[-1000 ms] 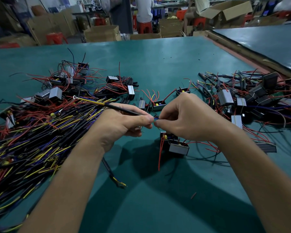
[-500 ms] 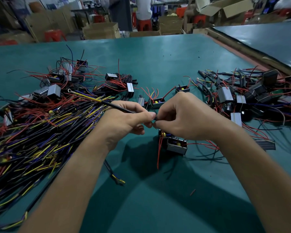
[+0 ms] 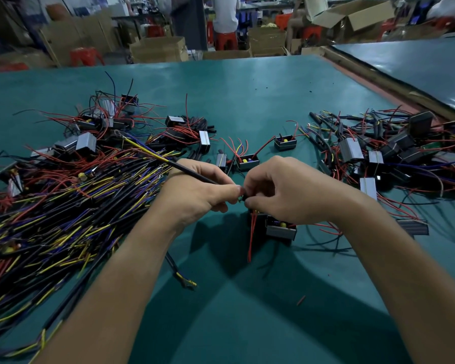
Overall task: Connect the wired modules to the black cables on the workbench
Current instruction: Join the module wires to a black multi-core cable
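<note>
A broad teal-green table (image 3: 247, 101) carries a heap of black cables (image 3: 63, 206) with yellow and purple ends at left, and grey-and-black box modules (image 3: 352, 151) trailing red wires at right. Mid-table the left hand (image 3: 195, 195) and right hand (image 3: 286, 193) meet, fingers clamped on one thin black cable (image 3: 192, 172) at its tip. A small grey module (image 3: 280, 229) lies beneath the right hand.

Left grip (image 3: 195, 191): bare hand, as I view it.
Right grip (image 3: 286, 195): bare hand.
Left forearm (image 3: 111, 285), right forearm (image 3: 405, 271): bare to the frame edge.
</note>
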Demonstrator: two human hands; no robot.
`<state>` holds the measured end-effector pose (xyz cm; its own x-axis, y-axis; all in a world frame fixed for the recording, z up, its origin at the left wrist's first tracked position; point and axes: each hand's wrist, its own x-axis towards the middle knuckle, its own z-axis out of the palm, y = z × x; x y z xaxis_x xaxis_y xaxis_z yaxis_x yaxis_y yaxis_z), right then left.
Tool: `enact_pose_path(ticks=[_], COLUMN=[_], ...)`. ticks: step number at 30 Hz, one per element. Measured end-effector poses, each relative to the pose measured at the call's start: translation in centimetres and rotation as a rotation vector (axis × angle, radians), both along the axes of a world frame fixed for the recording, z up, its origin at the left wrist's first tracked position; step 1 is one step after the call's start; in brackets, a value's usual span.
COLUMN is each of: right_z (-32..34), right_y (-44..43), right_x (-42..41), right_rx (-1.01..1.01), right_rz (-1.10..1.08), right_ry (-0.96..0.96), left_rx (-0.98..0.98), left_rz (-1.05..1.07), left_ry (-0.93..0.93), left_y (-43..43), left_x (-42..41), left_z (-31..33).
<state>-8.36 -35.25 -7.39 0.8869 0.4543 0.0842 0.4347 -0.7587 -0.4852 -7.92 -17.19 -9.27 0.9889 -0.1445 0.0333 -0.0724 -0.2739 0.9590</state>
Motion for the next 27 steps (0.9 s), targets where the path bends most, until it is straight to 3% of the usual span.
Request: enact_pose_path(ticks=[18,27], right_z=[0.37,-0.01], right_y=[-0.13,0.14], right_x=[0.02,0.12], right_rx=[0.111,0.147], right_rz=[-0.023,0.007], right_ry=[-0.101,-0.163], left_rx=[-0.105,-0.065], left_rz=[-0.012,-0.062], left_ry=[0.125,0.067], left_y=[0.4,0.57], left_x=[-0.02,-0.17], left_z=[0.5,0.55])
